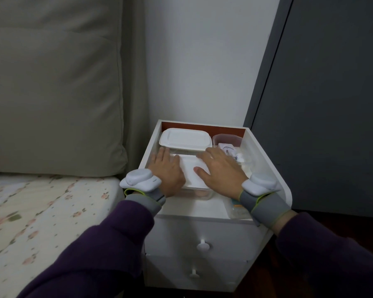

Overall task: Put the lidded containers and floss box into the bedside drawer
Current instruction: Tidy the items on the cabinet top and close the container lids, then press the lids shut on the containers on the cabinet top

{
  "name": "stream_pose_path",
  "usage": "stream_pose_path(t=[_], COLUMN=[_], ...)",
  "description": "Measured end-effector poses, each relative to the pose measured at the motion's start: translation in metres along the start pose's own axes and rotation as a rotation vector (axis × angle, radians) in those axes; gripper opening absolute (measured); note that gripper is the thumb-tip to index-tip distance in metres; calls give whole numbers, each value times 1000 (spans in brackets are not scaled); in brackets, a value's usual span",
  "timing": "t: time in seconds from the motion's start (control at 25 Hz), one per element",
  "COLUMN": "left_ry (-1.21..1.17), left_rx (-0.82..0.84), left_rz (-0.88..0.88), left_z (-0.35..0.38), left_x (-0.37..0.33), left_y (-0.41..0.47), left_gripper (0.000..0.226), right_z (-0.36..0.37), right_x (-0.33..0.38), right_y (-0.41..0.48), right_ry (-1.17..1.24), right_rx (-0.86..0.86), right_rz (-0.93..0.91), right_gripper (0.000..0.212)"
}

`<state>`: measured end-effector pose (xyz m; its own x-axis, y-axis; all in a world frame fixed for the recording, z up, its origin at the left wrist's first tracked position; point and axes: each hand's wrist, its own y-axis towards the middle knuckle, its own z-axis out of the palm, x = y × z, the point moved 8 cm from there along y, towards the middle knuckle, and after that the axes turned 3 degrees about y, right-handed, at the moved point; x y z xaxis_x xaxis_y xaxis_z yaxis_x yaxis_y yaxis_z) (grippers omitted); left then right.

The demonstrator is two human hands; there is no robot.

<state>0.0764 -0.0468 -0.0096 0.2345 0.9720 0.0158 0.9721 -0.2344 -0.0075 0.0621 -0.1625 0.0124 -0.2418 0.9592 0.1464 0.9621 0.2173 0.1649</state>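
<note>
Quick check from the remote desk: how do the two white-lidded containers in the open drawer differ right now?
The rear container sits against the drawer's back wall; the front container lies nearer the drawer front. The rear container is untouched and its lid fully visible; the front container has the left hand and right hand resting flat on its lid, partly hiding it. Both are rectangular with rounded corners, white lids and clear bodies, lying flat inside the drawer.

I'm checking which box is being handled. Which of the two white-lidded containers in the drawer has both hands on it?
The nearer white-lidded container: the left hand and right hand rest on its lid. The far container lies untouched.
</note>
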Motion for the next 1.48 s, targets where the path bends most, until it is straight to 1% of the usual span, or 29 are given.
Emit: stream_pose_path(t=[0.08,0.16,0.28,0.44,0.48,0.52,0.6,0.64,0.68,0.8,0.88,1.0,1.08,1.12,1.16,1.2,1.24,1.28,1.32,1.36,1.4,1.44,1.48], left_ry=[-84,-109,-73,-44,-45,-47,-52,-53,-54,-60,-54,-53,-83,-121,-188,-305,-495,-736,-983,-1183,-1295,-1317,-1264], left_rx=[38,45,29,19,25,29,27,28,33,51,52,87,100,67,-7,-111,-203,-248,-249,-257,-276,-297,-312], left_rz=[54,54,26,2,0,-1,-3,-5,-6,-15,-30,-32,-44,-33,-21,-16,-29,-55,-81,-99,-126,-159,-200], left_z=[8,18,25,21,21,21,20,20,21,23,22,20,16,8,-6,-23,-39,-51,-57,-62,-63,-62,-57], left_x=[-4,-5,-4,-5,-5,-5,-5,-4,-5,-6,-7,-12,-6,-6,-9,-11,-13,-16,-23,-31,-37,-45,-49], left_y=[2,4,5,6,6,6,6,6,5,5,4,5,7,9,12,16,23,31,43,54,64,72,80], left_gripper=[56,59,62,63,63,64,64,64,64,64,63,64,65,66,66,65,62,57,51,44,38,35,32], right_z=[13,24,28,26,20,11,-12,-19,-20,-8,-2,-15,-36,-54,-73,-93,-110,-120,-123,-122,-115,-107,-97], right_x=[2,2,1,3,4,5,10,12,13,15,18,20,20,15,5,-10,-30,-51,-73,-90,-104,-117,-126], right_y=[0,-1,-4,-1,3,9,27,39,50,72,76,72,68,63,58,53,50,49,47,46,45,42,40], right_ry=[33,70,80,15,-12,-40,-130,-180,-219,-337,-378,-345,-275,-225,-142,-13,156,343,502,601,634,611,553], right_rx=[86,146,166,216,200,146,-27,-80,-86,3,11,-83,-195,-280,-380,-476,-542,-580,-588,-575,-550,-526,-494], right_rz=[-13,-10,-2,-11,-14,-22,-60,-76,-77,-33,-24,-32,-30,-22,2,56,131,203,261,313,371,426,469], right_gripper=[51,53,54,54,51,44,34,32,31,27,25,24,25,25,25,25,25,25,26,28,30,30,26])
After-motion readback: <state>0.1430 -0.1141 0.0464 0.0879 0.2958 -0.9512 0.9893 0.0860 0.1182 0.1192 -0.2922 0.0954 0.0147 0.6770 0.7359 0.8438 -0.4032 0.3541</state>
